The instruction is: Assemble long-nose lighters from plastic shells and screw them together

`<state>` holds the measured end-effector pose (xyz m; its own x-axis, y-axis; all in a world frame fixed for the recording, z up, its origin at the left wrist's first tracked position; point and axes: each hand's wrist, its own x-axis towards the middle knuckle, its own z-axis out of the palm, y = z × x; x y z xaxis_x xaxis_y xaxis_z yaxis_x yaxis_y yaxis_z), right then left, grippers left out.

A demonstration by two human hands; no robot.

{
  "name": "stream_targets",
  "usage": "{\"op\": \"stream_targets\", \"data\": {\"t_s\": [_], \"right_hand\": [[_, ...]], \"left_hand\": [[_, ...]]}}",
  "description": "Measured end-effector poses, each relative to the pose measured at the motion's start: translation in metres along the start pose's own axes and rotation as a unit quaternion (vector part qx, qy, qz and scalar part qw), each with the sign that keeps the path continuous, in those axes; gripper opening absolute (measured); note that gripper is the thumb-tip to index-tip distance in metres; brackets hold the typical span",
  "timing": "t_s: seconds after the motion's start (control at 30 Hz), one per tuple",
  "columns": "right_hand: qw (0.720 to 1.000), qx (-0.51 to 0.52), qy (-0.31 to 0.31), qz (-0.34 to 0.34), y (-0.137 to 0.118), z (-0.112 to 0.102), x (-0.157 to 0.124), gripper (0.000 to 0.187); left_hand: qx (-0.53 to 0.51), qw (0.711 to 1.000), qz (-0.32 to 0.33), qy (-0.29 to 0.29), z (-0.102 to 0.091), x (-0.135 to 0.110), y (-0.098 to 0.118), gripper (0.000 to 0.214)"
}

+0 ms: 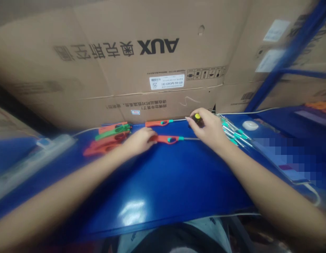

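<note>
My left hand (pixel 140 141) is closed on the back end of an orange stick lighter (pixel 164 139), which has a teal trigger and a thin metal tube pointing right. My right hand (pixel 208 129) curls around a dark thing with a yellow end (pixel 197 116), perhaps a screwdriver handle; the fingers hide most of it. The tip of the lighter's tube runs up to this hand. A second orange lighter (pixel 155 123) lies behind, by the carton. To the left are several orange lighters (pixel 106 143) and a green one (pixel 112 132). Several metal tubes with teal parts (pixel 238 133) lie right of my right hand.
A large cardboard carton (pixel 112 77) walls off the back of the blue table (pixel 178 182). At left lies a white power strip (pixel 39 161). A white oval object (pixel 250 125) and a partly blurred phone-like device (pixel 286 163) with a cable are at right, near a blue post (pixel 278 63).
</note>
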<state>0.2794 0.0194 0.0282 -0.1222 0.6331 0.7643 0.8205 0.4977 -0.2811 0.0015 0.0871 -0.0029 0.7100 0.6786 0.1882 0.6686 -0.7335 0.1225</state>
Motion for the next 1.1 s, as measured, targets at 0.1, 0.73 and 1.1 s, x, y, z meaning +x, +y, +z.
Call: {"op": "stream_targets", "data": {"t_s": [0.1, 0.73, 1.1], "right_hand": [[1.000, 0.006, -0.001, 0.003, -0.001, 0.000, -0.001, 0.014], [0.838, -0.229, -0.462, 0.177, -0.004, -0.004, -0.007, 0.028], [0.821, -0.287, -0.462, 0.173, 0.010, -0.003, -0.008, 0.041]], "left_hand": [[0.008, 1.000, -0.023, 0.005, -0.003, 0.018, -0.019, 0.022], [0.009, 0.992, -0.118, 0.051, -0.006, 0.022, -0.037, 0.031], [0.027, 0.977, -0.179, 0.111, -0.041, -0.064, -0.061, 0.036]]}}
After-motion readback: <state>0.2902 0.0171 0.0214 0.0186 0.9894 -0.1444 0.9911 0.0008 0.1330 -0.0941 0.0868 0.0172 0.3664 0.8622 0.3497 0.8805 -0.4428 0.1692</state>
